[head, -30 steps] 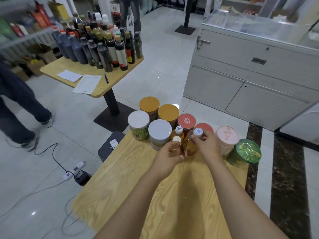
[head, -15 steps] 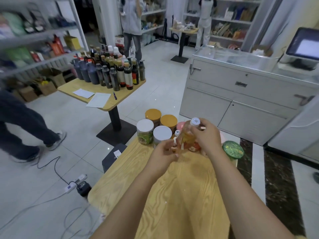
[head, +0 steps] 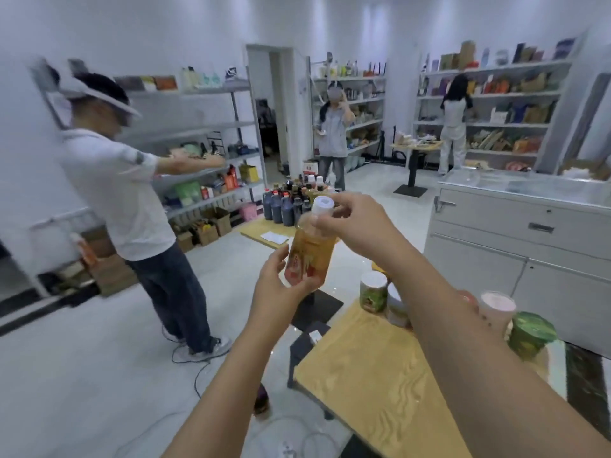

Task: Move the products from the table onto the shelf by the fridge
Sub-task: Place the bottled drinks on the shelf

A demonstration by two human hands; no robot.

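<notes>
An amber bottle [head: 309, 254] with a white cap and a red label is held up in the air in front of me. My left hand [head: 276, 292] cups its lower end from below. My right hand [head: 355, 223] grips its neck just under the cap. Below on the right, the wooden table [head: 373, 371] carries several cans and jars: a white-lidded can [head: 373, 290], a pink-lidded tub [head: 497, 310] and a green-lidded tub [head: 530, 333]. My right forearm hides part of that group.
A person in a white shirt [head: 132, 200] stands close at left, arm stretched towards grey shelves [head: 205, 153]. A second table with dark bottles [head: 291, 206] stands behind the bottle. Grey cabinets [head: 515, 239] line the right. Two people stand by far shelves. Cables lie on the floor.
Both hands have lifted the amber bottle off the table to chest height. The view has swung up and left, so the room and the people now show.
</notes>
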